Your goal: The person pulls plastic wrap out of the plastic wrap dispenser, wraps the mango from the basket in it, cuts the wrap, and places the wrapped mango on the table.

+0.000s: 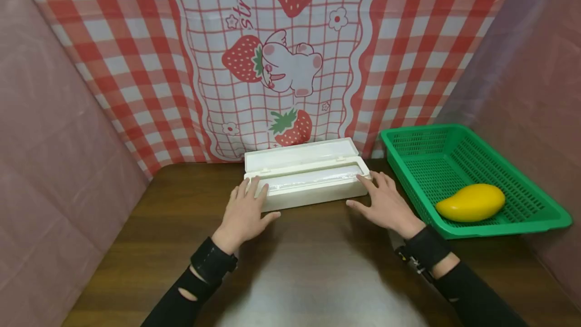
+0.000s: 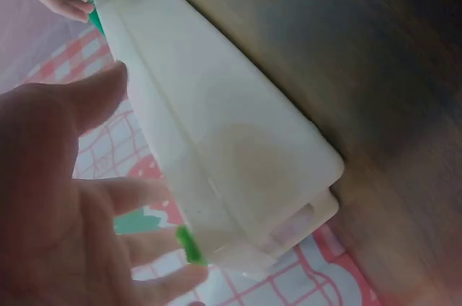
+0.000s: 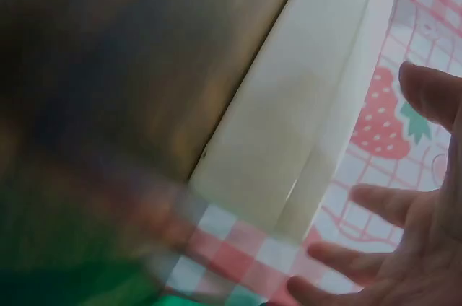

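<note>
A long white cling film dispenser box (image 1: 317,196) sits at the back of the table with its lid (image 1: 301,155) raised. Inside lies a roll of clear film (image 1: 315,177). My left hand (image 1: 244,213) has its fingers spread at the box's left end, fingertips right at the rim. At the other end my right hand (image 1: 385,201) is likewise spread, its fingertips by the right corner. In the left wrist view, a small green piece (image 2: 190,245) shows near the fingertips at the box's edge. Neither hand grips anything.
A green plastic basket (image 1: 413,185) stands at the right, holding a yellow mango (image 1: 472,203). Behind the table hangs a red-and-white checked cloth (image 1: 150,64) with strawberry prints. Pink cloth (image 1: 50,130) borders the left side. The brown wooden table (image 1: 313,261) extends toward me.
</note>
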### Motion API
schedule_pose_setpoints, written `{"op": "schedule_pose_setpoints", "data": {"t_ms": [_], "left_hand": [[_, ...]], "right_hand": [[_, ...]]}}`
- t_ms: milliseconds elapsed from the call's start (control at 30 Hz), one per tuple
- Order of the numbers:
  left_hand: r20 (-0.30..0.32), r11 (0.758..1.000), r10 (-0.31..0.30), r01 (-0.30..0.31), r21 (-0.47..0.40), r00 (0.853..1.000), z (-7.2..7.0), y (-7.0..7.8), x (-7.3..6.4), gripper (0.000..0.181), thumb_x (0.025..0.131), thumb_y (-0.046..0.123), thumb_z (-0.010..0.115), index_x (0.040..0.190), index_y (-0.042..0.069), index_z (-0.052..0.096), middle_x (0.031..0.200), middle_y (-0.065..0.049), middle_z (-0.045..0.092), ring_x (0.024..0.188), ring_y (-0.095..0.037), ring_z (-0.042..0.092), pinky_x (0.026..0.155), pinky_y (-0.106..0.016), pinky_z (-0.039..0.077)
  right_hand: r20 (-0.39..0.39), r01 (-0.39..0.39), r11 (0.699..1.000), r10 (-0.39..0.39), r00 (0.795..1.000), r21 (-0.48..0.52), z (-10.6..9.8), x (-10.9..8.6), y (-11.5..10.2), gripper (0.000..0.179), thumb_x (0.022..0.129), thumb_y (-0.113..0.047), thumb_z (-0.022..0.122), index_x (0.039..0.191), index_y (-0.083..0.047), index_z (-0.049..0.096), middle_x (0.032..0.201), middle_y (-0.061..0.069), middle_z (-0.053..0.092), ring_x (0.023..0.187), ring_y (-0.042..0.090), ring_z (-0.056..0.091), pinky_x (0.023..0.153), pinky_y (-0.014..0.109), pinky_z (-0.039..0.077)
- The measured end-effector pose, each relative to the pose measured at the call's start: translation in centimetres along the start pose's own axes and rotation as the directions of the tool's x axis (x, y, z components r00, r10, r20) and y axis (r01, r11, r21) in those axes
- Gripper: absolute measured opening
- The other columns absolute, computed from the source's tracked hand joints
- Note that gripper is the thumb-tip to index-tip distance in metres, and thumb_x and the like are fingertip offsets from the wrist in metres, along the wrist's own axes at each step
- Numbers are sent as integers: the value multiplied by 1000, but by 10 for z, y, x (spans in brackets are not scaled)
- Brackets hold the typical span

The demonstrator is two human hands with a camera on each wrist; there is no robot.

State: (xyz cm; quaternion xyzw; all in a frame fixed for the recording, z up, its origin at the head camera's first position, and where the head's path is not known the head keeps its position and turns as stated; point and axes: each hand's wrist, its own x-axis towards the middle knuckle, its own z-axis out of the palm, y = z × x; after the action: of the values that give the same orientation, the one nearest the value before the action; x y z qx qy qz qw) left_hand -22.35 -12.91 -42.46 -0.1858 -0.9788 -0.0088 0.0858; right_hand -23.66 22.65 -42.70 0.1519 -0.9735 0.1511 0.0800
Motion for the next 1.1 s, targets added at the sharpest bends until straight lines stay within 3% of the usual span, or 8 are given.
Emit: {"op": "schedule_pose_setpoints", "data": {"t_ms": [100,200,333,567,733,1100], "left_hand": [[-76,999,54,-54,0,996,3,-2,5,70,86,60,48,138,13,44,144,-14,34,129,-34,28,101,-48,26],[-173,994,108,-112,-13,979,7,-5,11,57,86,49,55,129,12,53,133,-11,47,121,-30,40,95,-45,34],[-238,989,136,-147,-29,962,12,-11,18,45,87,40,57,121,12,59,124,-7,56,114,-24,48,92,-42,38],[-263,988,131,-147,-45,956,14,-16,26,37,90,34,54,118,11,61,120,-4,58,111,-22,50,87,-38,43],[-231,988,113,-133,-73,966,14,-18,27,36,90,36,55,117,13,62,121,-3,58,111,-20,50,82,-37,46],[-189,980,97,-126,-151,977,9,-28,34,32,93,33,50,116,15,64,118,3,60,110,-14,50,87,-36,44]], "right_hand": [[-25,41,999,-41,999,17,1,9,8,79,83,-60,53,140,-8,38,140,25,28,129,44,19,97,59,27],[-45,107,994,-106,993,27,3,17,17,70,86,-50,56,137,-5,42,138,26,32,128,43,23,98,57,25],[-79,187,982,-184,980,34,7,27,24,59,87,-39,59,133,-3,47,137,25,36,127,41,28,100,54,25],[-80,218,975,-214,974,40,9,36,22,49,89,-33,58,128,-4,52,131,19,45,124,35,35,99,48,29],[-65,202,979,-201,977,3,5,35,19,43,89,-33,58,121,-5,58,115,15,53,114,33,41,95,46,33],[-77,181,983,-184,980,-39,-4,35,13,30,90,-33,55,106,-9,66,86,4,59,87,23,44,81,40,34]]}}
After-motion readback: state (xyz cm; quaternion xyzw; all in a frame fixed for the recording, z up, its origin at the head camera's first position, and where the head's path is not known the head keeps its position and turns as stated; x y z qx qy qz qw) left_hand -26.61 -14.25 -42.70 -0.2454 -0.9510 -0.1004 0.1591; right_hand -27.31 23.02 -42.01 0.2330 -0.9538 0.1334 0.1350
